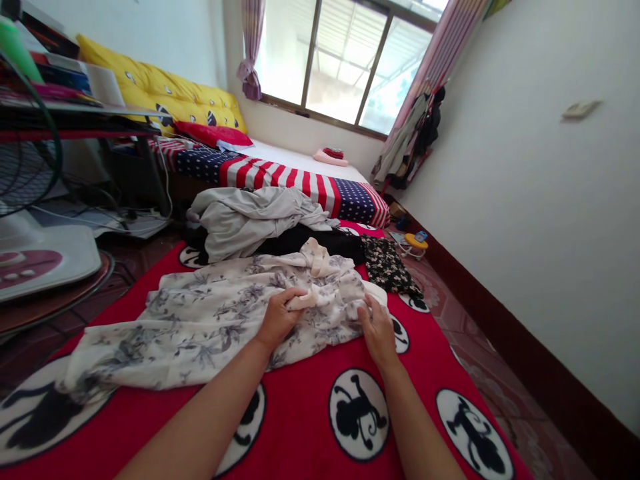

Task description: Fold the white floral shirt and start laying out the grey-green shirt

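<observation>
A white dress with grey flowers (200, 327) lies spread across a red blanket (305, 427) with round black-and-white figures. My left hand (283, 319) is closed on a cream band at the upper part of the dress, thumb and fingers pinching it. At the right end of the garment, my right hand (376, 328) has its fingers curled over the bunched cloth; the fingertips are partly hidden in it. Just beyond the dress are a crumpled light grey garment (250, 217), a black cloth (295, 241) and a dark floral garment (390, 267).
Behind the blanket stands a bed with a stars-and-stripes cover (280, 175) and a yellow cushion (165, 90). A fan base (45, 260) and a desk (120, 113) are at the left. A small yellow stool (416, 243) and hanging clothes (413, 133) are by the right wall.
</observation>
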Available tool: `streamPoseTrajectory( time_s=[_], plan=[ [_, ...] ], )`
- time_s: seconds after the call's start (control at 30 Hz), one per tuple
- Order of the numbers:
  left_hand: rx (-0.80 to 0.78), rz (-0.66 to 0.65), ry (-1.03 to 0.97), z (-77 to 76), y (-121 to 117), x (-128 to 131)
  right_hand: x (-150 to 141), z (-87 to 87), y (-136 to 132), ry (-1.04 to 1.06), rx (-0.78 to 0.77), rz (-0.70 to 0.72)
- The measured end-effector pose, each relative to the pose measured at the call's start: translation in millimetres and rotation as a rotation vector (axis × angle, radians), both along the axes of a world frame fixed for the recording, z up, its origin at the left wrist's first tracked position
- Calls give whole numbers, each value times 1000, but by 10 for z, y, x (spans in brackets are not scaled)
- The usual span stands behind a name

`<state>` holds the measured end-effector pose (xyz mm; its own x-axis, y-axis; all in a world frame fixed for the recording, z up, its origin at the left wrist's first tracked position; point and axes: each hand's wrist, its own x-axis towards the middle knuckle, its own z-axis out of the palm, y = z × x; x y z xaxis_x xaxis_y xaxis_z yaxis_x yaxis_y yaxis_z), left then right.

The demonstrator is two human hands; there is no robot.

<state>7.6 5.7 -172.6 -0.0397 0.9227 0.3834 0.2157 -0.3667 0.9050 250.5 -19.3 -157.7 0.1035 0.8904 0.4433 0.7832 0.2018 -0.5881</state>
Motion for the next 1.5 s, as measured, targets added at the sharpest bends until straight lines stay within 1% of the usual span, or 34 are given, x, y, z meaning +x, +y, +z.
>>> streamPoseTrajectory(
  time_s=[0.1,0.2,0.27,0.33,0.4,0.47,0.5,0.53,0.57,0.6,0.67,0.73,0.8,0.87,0.9,0.97,1.03,1.1,1.13,1.2,1.23,1.3,1.4,1.47,1.5],
  plan=[
    [-11,-65,-32,45,-47,2,11,52,0,-15,-177,4],
    [-59,-176,-62,109,-60,-35,112,104,-115,78,-324,122],
    [-128,-293,-101,149,-58,-86,194,148,-230,164,-348,218],
    [-221,-416,-188,175,-58,-142,259,185,-351,224,-353,289],
    [-312,-511,-292,194,-64,-181,294,201,-457,258,-416,322],
    [-360,-559,-345,219,-67,-187,301,191,-532,259,-495,318],
    [-342,-551,-319,238,-62,-176,298,180,-555,253,-506,313],
    [-299,-523,-264,263,-50,-157,292,168,-568,251,-484,302],
    [-242,-484,-197,293,-30,-131,285,156,-572,251,-428,278],
    [-183,-443,-131,325,-2,-101,278,143,-569,251,-340,236],
    [-94,-368,-37,385,68,-40,264,117,-547,222,-118,104],
    [-34,-264,20,419,132,0,247,82,-520,121,77,-1],
    [22,-114,90,412,147,-10,222,34,-509,-10,188,-17],
    [64,26,178,378,76,-85,188,-20,-523,-110,234,13],
    [81,63,232,359,2,-147,173,-46,-541,-141,243,41],
    [116,56,350,330,-223,-309,157,-89,-586,-186,243,124],
    [119,-45,454,319,-518,-509,179,-125,-625,-234,238,217],
    [85,-168,545,308,-822,-733,249,-164,-630,-299,214,272],
    [67,-203,606,293,-955,-849,300,-188,-615,-332,199,276],
    [42,-212,732,233,-1152,-1073,418,-244,-545,-384,169,254],
    [36,-189,783,187,-1209,-1175,477,-273,-493,-397,156,235],
    [37,-117,845,74,-1238,-1345,577,-321,-369,-397,133,208],
    [75,-22,866,-87,-1142,-1496,663,-336,-183,-358,87,199],
    [100,-19,860,-138,-1063,-1535,700,-296,-101,-303,45,210],
    [104,-33,854,-139,-1039,-1541,722,-264,-83,-275,20,223]
  ],
)
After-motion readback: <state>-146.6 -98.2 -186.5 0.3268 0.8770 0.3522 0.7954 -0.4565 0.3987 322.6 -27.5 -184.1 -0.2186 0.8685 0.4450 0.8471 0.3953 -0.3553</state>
